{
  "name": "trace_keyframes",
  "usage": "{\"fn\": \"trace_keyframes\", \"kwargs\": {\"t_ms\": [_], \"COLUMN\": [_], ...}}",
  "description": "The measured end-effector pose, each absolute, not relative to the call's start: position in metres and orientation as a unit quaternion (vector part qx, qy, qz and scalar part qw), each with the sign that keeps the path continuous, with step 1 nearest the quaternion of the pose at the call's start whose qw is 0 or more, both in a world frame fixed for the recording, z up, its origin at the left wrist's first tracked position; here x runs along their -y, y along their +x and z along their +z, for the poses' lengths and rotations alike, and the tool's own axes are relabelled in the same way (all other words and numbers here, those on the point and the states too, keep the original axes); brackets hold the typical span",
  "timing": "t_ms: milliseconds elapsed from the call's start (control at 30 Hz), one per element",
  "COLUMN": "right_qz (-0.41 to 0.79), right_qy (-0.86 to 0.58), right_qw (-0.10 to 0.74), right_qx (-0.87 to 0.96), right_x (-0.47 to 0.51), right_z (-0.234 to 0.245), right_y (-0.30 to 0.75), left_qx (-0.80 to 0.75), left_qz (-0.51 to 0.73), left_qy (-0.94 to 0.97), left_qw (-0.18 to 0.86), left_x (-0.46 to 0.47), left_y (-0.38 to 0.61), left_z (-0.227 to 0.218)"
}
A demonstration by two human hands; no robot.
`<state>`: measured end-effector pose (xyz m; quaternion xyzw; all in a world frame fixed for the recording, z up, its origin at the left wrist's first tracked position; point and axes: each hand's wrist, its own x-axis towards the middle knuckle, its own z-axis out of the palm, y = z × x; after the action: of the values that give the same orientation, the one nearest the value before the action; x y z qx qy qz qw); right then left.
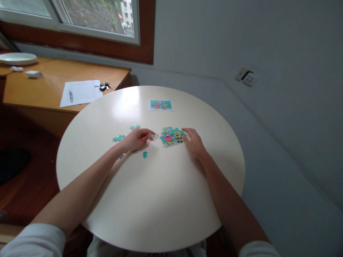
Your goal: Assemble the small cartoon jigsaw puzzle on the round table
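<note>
A partly assembled jigsaw puzzle [170,137] with pink and yellow cartoon figures lies flat on the round white table [150,200]. Its outline is uneven, with teal around the figures. My right hand [195,143] rests at its right edge, thumb and fingers apart, the fingertips touching or nearly touching it. To the left of the puzzle, my left hand [138,138] is closed in a pinch on a small puzzle piece [151,136], partly hidden by the fingers. Loose teal pieces [119,138] lie around that hand, one [145,154] just below it.
A small reference picture [160,105] lies farther back on the table. Beyond, at the left, a wooden desk [50,85] bears a paper sheet [80,92] with a pen, keys [104,86], a small white box [33,74] and a round white object [18,58]. A wall stands at the right.
</note>
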<state>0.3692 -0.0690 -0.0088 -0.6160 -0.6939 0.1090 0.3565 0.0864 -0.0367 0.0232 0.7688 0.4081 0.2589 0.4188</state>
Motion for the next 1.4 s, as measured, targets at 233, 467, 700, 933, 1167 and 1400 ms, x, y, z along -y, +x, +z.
{"fn": "trace_keyframes", "kwargs": {"t_ms": [233, 467, 700, 933, 1167, 1400], "right_qz": [0.088, 0.13, 0.137, 0.155, 0.201, 0.25], "right_qy": [-0.643, -0.622, -0.54, -0.421, -0.407, -0.419], "right_qw": [0.451, 0.466, 0.466, 0.425, 0.435, 0.452], "right_qx": [0.613, 0.616, 0.688, 0.786, 0.778, 0.747], "right_x": [0.071, 0.076, 0.084, 0.093, 0.098, 0.097], "right_z": [0.003, 0.006, 0.008, 0.011, 0.009, 0.008], "right_y": [0.367, 0.355, 0.34, 0.323, 0.316, 0.315], "left_qx": [-0.41, -0.391, -0.366, -0.359, -0.337, -0.33], "left_qz": [0.287, 0.293, 0.295, 0.283, 0.271, 0.27], "left_qy": [0.735, 0.731, 0.729, 0.696, 0.684, 0.689], "left_qw": [0.457, 0.477, 0.498, 0.554, 0.588, 0.586], "left_x": [0.034, 0.038, 0.048, 0.057, 0.064, 0.066], "left_y": [0.087, 0.09, 0.101, 0.111, 0.119, 0.12], "left_z": [0.019, 0.023, 0.024, 0.024, 0.024, 0.023]}}
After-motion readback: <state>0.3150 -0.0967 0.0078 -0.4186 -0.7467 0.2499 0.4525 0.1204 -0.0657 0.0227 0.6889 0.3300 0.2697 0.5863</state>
